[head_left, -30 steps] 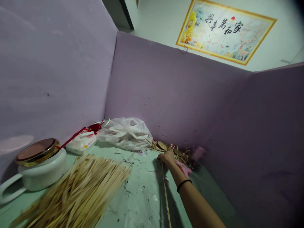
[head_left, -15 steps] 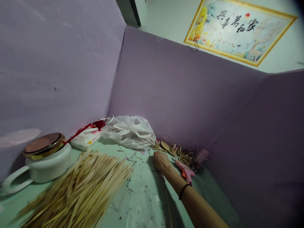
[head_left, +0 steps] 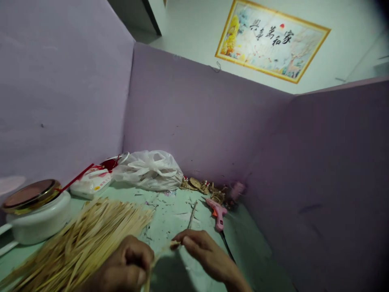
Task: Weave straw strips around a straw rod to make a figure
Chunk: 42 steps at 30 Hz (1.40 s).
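My left hand [head_left: 126, 263] is closed, its fingers pinching a pale straw strip [head_left: 161, 254] low in the middle of the view. Just to its right, my right hand [head_left: 208, 253] pinches the strip's other end, where a small brownish knot-like bit shows at the fingertips. The strip spans the short gap between both hands, above the table. A thin twisted cord [head_left: 192, 215] extends beyond my right fingers on the tabletop; whether it joins the strip I cannot tell. A wide bundle of dry straw strips [head_left: 91, 239] lies left of my hands.
A pink glue gun [head_left: 216, 213] with a black cable lies to the right on the green table [head_left: 164, 207]. Behind are woven straw pieces [head_left: 196, 183], a white plastic bag [head_left: 148, 170] and a tissue pack [head_left: 92, 182]. A white lidded pot [head_left: 41, 219] stands left. Purple panels [head_left: 194, 117] surround the table.
My right hand has drawn back from the far part of the table toward me. My left hand has come into view, with the strip now held between both. The view has shifted right.
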### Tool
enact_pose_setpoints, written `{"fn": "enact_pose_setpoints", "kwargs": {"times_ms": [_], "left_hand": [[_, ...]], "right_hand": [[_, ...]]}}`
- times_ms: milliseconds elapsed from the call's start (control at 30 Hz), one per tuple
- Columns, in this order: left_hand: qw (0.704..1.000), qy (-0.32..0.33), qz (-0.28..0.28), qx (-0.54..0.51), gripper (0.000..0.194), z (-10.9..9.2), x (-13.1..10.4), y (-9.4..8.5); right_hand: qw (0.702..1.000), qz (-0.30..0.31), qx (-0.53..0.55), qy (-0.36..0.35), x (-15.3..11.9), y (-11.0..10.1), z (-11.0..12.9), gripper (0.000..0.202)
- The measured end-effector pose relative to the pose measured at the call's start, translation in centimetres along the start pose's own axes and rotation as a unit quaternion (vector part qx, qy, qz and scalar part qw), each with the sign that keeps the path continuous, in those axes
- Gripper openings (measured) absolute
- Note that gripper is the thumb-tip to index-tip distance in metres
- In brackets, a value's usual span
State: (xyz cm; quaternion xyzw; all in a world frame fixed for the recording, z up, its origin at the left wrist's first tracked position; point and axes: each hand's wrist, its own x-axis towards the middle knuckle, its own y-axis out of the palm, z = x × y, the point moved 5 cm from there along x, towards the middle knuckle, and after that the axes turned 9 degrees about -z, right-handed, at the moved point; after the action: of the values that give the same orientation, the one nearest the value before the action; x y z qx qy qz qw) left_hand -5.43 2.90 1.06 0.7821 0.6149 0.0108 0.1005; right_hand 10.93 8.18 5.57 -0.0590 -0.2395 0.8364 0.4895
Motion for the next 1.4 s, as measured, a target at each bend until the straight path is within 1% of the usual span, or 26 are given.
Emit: {"fn": "enact_pose_setpoints", "kwargs": {"times_ms": [33, 67, 100, 133, 200, 267, 300, 367, 400, 467, 533, 567, 600, 667, 700, 767, 833, 900, 967, 1000, 1067, 1133, 1167, 1233, 1300, 1400], "left_hand": [[0.998, 0.018, -0.068, -0.002, 0.023, -0.8, 0.3, -0.7], [0.991, 0.035, -0.13, 0.004, 0.024, -1.5, 0.5, -1.3], [0.983, 0.049, -0.178, 0.02, 0.025, -2.2, 0.6, -1.6], [0.975, 0.064, -0.207, 0.046, 0.026, -2.9, 0.8, -1.7], [0.96, 0.108, -0.228, 0.121, 0.026, -4.5, 1.4, -1.0], [0.936, 0.167, -0.215, 0.222, 0.025, -6.0, 2.0, 0.4], [0.917, 0.193, -0.202, 0.285, 0.024, -6.6, 2.4, 1.4], [0.859, 0.229, -0.171, 0.424, 0.02, -7.2, 3.2, 3.7], [0.825, 0.238, -0.152, 0.49, 0.017, -7.2, 3.6, 4.9], [0.763, 0.237, -0.103, 0.592, 0.015, -6.8, 4.6, 7.1], [0.725, 0.218, -0.051, 0.651, 0.025, -6.0, 5.5, 8.7], [0.713, 0.208, -0.029, 0.669, 0.028, -5.7, 5.9, 9.3], [0.702, 0.199, -0.015, 0.684, 0.03, -5.3, 6.2, 9.6], [0.682, 0.186, -0.006, 0.708, 0.029, -4.8, 6.6, 9.5], [0.674, 0.182, -0.015, 0.716, 0.028, -4.7, 6.8, 9.2], [0.66, 0.174, -0.056, 0.728, 0.027, -4.5, 7.2, 8.1], [0.655, 0.167, -0.102, 0.73, 0.025, -4.5, 7.6, 6.7], [0.657, 0.165, -0.149, 0.72, 0.023, -4.6, 8.2, 5.4], [0.676, 0.154, -0.188, 0.696, 0.021, -4.8, 8.8, 4.4], [0.694, 0.146, -0.2, 0.676, 0.019, -4.8, 9.1, 4.1], [0.744, 0.14, -0.195, 0.623, 0.018, -4.6, 9.6, 3.8], [0.791, 0.158, -0.163, 0.568, 0.019, -4.5, 9.8, 4.0], [0.807, 0.175, -0.148, 0.545, 0.02, -4.4, 9.9, 4.2], [0.825, 0.204, -0.134, 0.51, 0.02, -4.6, 9.7, 4.5], [0.835, 0.216, -0.137, 0.487, 0.02, -4.9, 9.5, 4.5], [0.832, 0.224, -0.153, 0.485, 0.02, -5.3, 9.3, 4.5]], "right_hand": [[1.0, -0.004, 0.018, 0.017, -0.3, 0.4, 0.2, 0.028], [0.998, -0.027, 0.041, 0.04, -0.3, 0.6, 0.0, 0.026], [0.994, -0.067, 0.064, 0.062, -0.2, 0.4, -0.4, 0.024], [0.987, -0.115, 0.074, 0.081, 0.0, 0.0, -0.9, 0.021], [0.973, -0.201, 0.054, 0.096, 0.5, -0.8, -1.8, 0.02], [0.959, -0.269, 0.013, 0.089, 0.6, -1.5, -2.2, 0.022], [0.953, -0.291, 0.004, 0.083, 0.7, -1.6, -2.3, 0.024], [0.948, -0.307, 0.029, 0.081, 0.6, -1.4, -2.3, 0.029], [0.95, -0.295, 0.061, 0.083, 0.7, -1.1, -2.3, 0.033], [0.955, -0.246, 0.144, 0.085, 1.0, -0.3, -2.2, 0.041], [0.953, -0.205, 0.207, 0.087, 1.4, 0.1, -2.4, 0.045], [0.949, -0.201, 0.226, 0.094, 1.6, 0.0, -2.7, 0.044], [0.942, -0.212, 0.238, 0.106, 1.7, -0.3, -3.1, 0.042], [0.923, -0.257, 0.251, 0.136, 1.9, -1.3, -4.1, 0.035], [0.913, -0.278, 0.258, 0.148, 1.9, -1.8, -4.5, 0.03], [0.901, -0.296, 0.271, 0.167, 1.8, -2.7, -4.8, 0.021], [0.901, -0.282, 0.28, 0.176, 1.8, -3.1, -4.6, 0.016], [0.905, -0.265, 0.288, 0.168, 1.7, -3.1, -4.1, 0.013], [0.908, -0.251, 0.305, 0.142, 1.8, -2.9, -3.6, 0.014], [0.906, -0.244, 0.322, 0.126, 1.8, -2.6, -3.4, 0.017], [0.9, -0.221, 0.363, 0.1, 1.9, -2.0, -3.4, 0.024], [0.895, -0.191, 0.39, 0.098, 1.9, -1.4, -3.6, 0.032], [0.896, -0.178, 0.394, 0.106, 1.9, -1.1, -3.8, 0.035], [0.899, -0.157, 0.386, 0.131, 1.9, -0.7, -4.1, 0.038], [0.903, -0.156, 0.369, 0.153, 1.9, -0.6, -4.3, 0.035], [0.916, -0.18, 0.327, 0.149, 2.0, -1.0, -4.3, 0.026]]}}
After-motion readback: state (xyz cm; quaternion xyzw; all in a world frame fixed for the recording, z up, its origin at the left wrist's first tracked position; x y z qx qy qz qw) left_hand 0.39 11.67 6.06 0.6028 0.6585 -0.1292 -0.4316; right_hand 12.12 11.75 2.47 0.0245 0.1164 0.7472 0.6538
